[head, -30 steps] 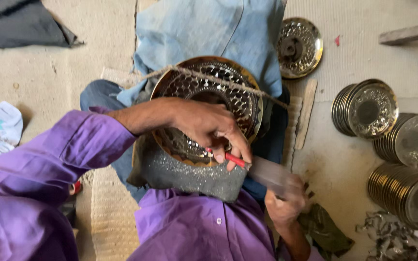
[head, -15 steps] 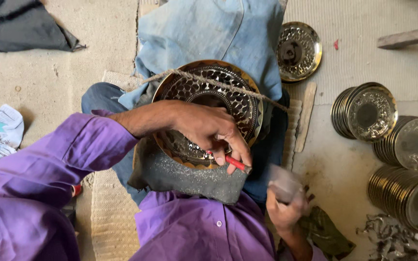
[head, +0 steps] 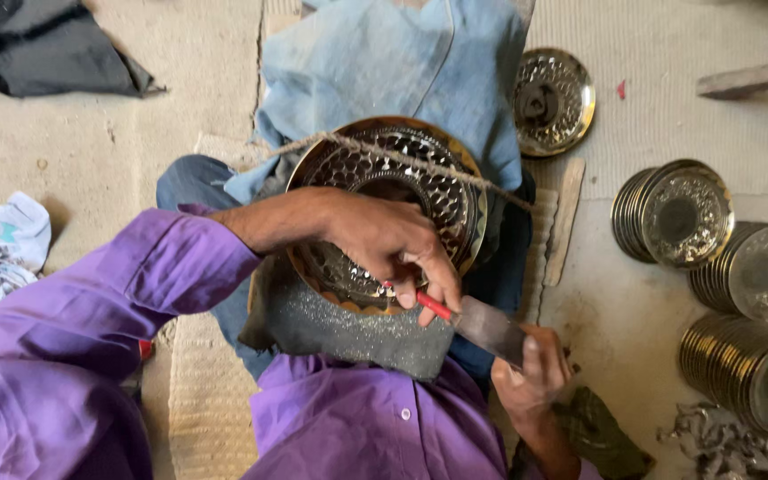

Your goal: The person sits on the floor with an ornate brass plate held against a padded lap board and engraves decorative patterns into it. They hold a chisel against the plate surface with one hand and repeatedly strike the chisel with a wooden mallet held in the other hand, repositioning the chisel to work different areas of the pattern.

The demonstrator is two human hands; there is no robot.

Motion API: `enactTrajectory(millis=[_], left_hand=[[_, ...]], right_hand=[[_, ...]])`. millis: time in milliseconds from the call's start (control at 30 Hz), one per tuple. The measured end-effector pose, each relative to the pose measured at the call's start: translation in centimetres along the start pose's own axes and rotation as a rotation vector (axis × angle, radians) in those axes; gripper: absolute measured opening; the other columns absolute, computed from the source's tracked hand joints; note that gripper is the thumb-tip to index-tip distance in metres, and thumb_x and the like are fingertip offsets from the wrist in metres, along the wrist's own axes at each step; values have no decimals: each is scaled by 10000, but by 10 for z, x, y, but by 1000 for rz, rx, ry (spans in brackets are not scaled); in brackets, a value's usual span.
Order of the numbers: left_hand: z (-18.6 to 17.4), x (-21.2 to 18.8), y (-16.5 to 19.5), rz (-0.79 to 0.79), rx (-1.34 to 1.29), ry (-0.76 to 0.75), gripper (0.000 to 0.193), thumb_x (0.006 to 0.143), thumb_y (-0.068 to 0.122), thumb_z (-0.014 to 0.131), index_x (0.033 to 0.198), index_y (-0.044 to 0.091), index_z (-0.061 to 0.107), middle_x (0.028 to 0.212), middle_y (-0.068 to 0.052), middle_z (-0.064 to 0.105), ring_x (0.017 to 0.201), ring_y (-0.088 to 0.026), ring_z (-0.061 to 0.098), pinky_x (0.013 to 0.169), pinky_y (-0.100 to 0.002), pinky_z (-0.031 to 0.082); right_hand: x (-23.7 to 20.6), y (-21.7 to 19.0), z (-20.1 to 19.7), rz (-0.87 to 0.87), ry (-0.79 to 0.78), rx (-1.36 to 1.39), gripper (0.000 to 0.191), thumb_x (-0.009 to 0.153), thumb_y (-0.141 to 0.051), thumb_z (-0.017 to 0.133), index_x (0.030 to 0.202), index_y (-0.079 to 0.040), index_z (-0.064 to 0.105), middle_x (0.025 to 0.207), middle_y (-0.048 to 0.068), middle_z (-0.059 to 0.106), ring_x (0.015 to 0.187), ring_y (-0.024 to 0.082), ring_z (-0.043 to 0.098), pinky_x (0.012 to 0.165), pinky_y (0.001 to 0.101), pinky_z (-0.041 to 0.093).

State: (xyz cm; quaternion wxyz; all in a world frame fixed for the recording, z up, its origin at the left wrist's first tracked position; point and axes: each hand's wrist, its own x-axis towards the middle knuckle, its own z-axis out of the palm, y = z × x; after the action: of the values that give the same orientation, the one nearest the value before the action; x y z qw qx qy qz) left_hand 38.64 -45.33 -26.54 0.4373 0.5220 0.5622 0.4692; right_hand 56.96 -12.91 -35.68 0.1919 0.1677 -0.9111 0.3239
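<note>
A round brass plate [head: 362, 173] with a punched, dimpled pattern rests on a grey glittery pad [head: 340, 329] in my lap, with a rope stretched across its top. My left hand [head: 397, 244] lies over the plate's lower right rim and pinches a thin red punch tool [head: 433, 305] against it. My right hand [head: 535, 369] sits just below and right of that, gripping a hammer [head: 489, 327] whose flat metal head hangs close to the red tool's end.
Stacks of finished brass plates [head: 673, 213] stand at the right, and more stacks [head: 753, 364] nearer me. One single plate [head: 551, 100] lies at the top. A wooden stick [head: 564, 220] lies beside my leg. Blue cloth [head: 402, 71] and metal scraps [head: 722, 444] lie around.
The hammer in my right hand dropped back slightly, then swung up toward the red tool again. My left hand stayed on the plate's rim.
</note>
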Motion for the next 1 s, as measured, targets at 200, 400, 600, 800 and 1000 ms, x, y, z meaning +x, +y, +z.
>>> enactTrajectory(millis=[200, 400, 600, 800, 1000], left_hand=[[-2, 0, -1, 41, 49, 11, 531, 857, 70, 720, 1375, 155, 644, 1135, 28, 798, 892, -126, 762, 754, -332, 580], [-2, -3, 1, 60, 52, 37, 541, 842, 55, 729, 1366, 153, 642, 1124, 18, 804, 922, -129, 746, 747, -327, 566], [9, -9, 8, 59, 144, 674, 415, 845, -132, 662, 1210, 66, 657, 1291, -45, 732, 1114, -166, 745, 829, -283, 592], [41, -2, 22, -73, -38, 1015, 417, 932, -73, 694, 1311, 21, 547, 1094, -59, 773, 973, -132, 741, 793, -279, 630], [48, 10, 24, -67, -7, 978, 511, 897, -36, 746, 1354, 28, 525, 1073, -54, 782, 916, -116, 734, 745, -280, 608]], right_hand=[[2, -4, -3, 15, -10, -2, 182, 825, -60, 718, 968, -14, 614, 946, 150, 641, 800, 323, 627, 727, 438, 510], [2, 3, 1, -7, -11, 25, 277, 874, 31, 743, 1049, -15, 534, 963, 144, 656, 771, 277, 627, 723, 393, 519], [-3, -8, 8, 361, 99, 421, 381, 937, 60, 753, 1197, -7, 482, 943, 96, 612, 809, 195, 595, 755, 306, 513], [7, -1, 17, 387, 46, 354, 452, 885, 63, 764, 1206, 25, 447, 917, 81, 642, 760, 157, 601, 766, 300, 501], [6, 5, 9, 567, 25, 645, 506, 881, 39, 762, 1231, 4, 398, 877, 76, 665, 723, 131, 645, 686, 267, 543]])
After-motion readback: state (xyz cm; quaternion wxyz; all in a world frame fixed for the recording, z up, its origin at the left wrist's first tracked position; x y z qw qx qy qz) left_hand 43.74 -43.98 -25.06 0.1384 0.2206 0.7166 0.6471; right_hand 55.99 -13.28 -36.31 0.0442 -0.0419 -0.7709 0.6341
